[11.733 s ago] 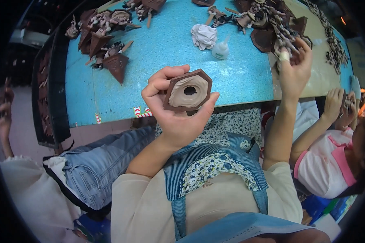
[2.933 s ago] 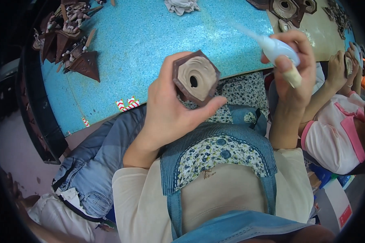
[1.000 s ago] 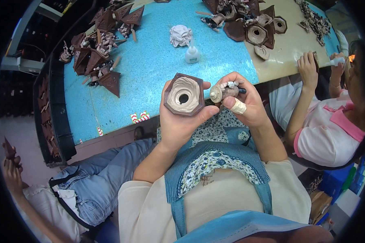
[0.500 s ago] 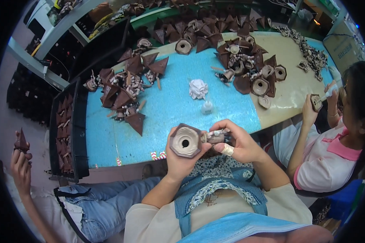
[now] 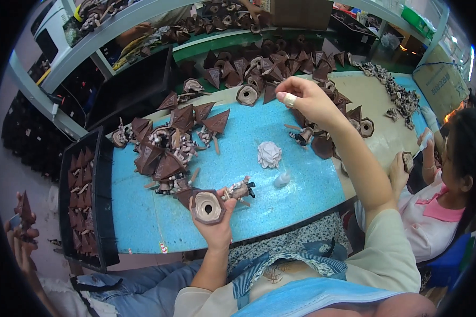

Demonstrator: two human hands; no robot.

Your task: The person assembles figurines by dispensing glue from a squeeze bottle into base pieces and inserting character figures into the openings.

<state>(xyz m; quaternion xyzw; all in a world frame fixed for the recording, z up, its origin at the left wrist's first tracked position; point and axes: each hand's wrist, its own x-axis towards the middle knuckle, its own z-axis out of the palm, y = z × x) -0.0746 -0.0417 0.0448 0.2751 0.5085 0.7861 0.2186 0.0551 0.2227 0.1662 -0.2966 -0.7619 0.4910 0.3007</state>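
My left hand (image 5: 217, 228) is closed round a brown hexagonal piece (image 5: 208, 206). Its hollow beige underside, with a dark round hole in the middle, faces up. A small pale figurine with dark ends (image 5: 240, 190) sticks out to the right by my left fingertips; whether it is joined to the piece I cannot tell. My right hand (image 5: 309, 99), with tape round its thumb, is raised over the right-hand pile of brown pieces (image 5: 322, 147). Its fingers are half curled and apart, and nothing shows between them.
Brown cone pieces and figurines (image 5: 166, 153) lie heaped at left on the blue table (image 5: 238, 140). Crumpled white paper (image 5: 269, 155) and a small clear bottle (image 5: 282, 179) stand mid-table. A black crate (image 5: 111, 211) holds more cones. A co-worker (image 5: 428, 206) sits at right; another person's hand (image 5: 24, 232) is at left.
My right hand has left the figurine and moved up and away to the right-hand pile. My left hand has shifted left with the hexagonal piece and figurine.
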